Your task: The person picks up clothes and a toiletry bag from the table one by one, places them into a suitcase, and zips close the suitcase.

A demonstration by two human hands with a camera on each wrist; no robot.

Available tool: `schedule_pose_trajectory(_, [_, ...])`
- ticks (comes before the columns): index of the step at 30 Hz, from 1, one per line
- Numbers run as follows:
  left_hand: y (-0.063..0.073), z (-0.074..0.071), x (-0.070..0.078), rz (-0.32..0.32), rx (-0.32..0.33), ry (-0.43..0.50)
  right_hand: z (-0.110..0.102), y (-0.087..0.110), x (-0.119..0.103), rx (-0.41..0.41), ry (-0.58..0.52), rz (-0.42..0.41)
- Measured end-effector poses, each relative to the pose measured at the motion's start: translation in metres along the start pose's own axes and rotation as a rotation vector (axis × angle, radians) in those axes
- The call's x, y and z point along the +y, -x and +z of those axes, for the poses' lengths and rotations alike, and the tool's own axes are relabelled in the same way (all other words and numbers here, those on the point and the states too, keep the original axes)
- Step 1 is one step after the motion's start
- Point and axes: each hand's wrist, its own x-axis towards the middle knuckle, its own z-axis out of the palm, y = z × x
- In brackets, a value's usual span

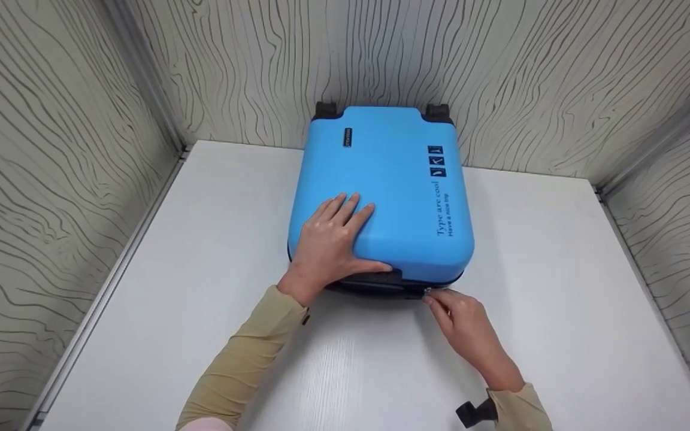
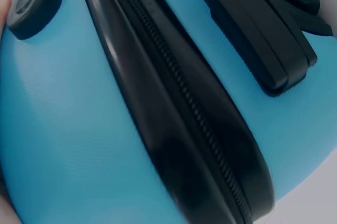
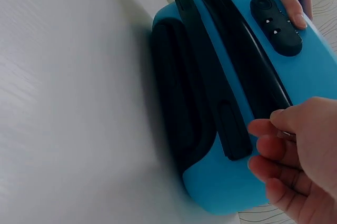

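A light blue hard-shell suitcase [image 1: 381, 173] lies flat, its wheels toward the back wall. My left hand [image 1: 328, 245] rests on its upper shell with spread fingers, the thumb along the front edge by the black combination lock [image 3: 276, 26]. At the front right corner, my right hand [image 1: 468, 323] pinches a small metal zipper pull [image 1: 428, 291] between thumb and index finger; the fingers partly hide it. In the left wrist view the closed zipper teeth [image 2: 184, 87] run between black bands. The right wrist view shows the black carry handle [image 3: 216, 87] below the zipper.
Beneath the suitcase is a white tabletop [image 1: 560, 299]. Wood-grain patterned panels [image 1: 237, 66] stand behind it and at both sides. Two black wheels [image 1: 326, 110] sit close to the back panel. A black device [image 1: 475, 413] is strapped at the right wrist.
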Motion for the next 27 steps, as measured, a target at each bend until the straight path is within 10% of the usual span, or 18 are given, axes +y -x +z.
schedule_pose_trajectory(27, [0.000, 0.002, 0.000, 0.008, 0.028, 0.039, 0.074, -0.047, -0.063, -0.149, -0.192, -0.143])
